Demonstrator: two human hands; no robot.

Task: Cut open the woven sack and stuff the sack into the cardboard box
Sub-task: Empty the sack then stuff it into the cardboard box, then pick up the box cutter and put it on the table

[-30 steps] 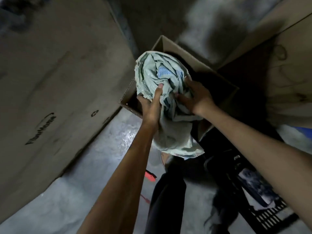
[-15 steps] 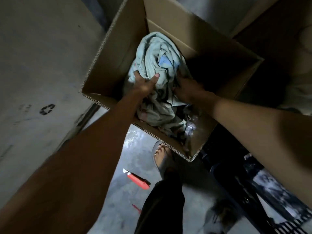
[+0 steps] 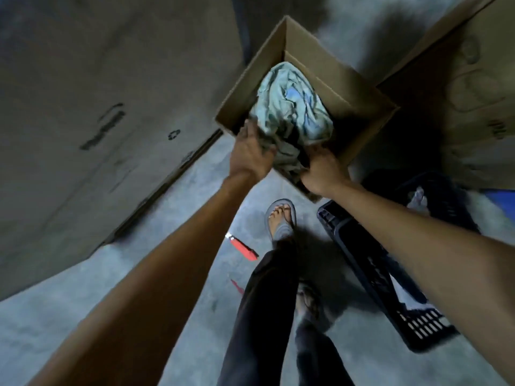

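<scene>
head view. the cardboard box (image 3: 342, 79) sits upper centre of the frame, open side up, turned so one corner points to the top edge. its walls are plain brown corrugated board with straight cut rims. the woven sack (image 3: 289, 107) lies inside it as a crumpled, elongated bundle. its long axis runs from the near rim up toward the far corner, rounded end uppermost. the fabric is pale grey-green, heavily creased, with a light blue patch.

the left hand (image 3: 252, 154) is at the near-left rim, fingers curled into the sack's lower folds. the right hand (image 3: 324, 172) is at the near-right rim, thumb raised; its fingers are hidden, so its grip cannot be told.

a red utility knife (image 3: 242, 247) lies on the grey concrete floor (image 3: 83, 302), lower centre. a black slotted plastic crate (image 3: 390, 296) stands lower right.
</scene>
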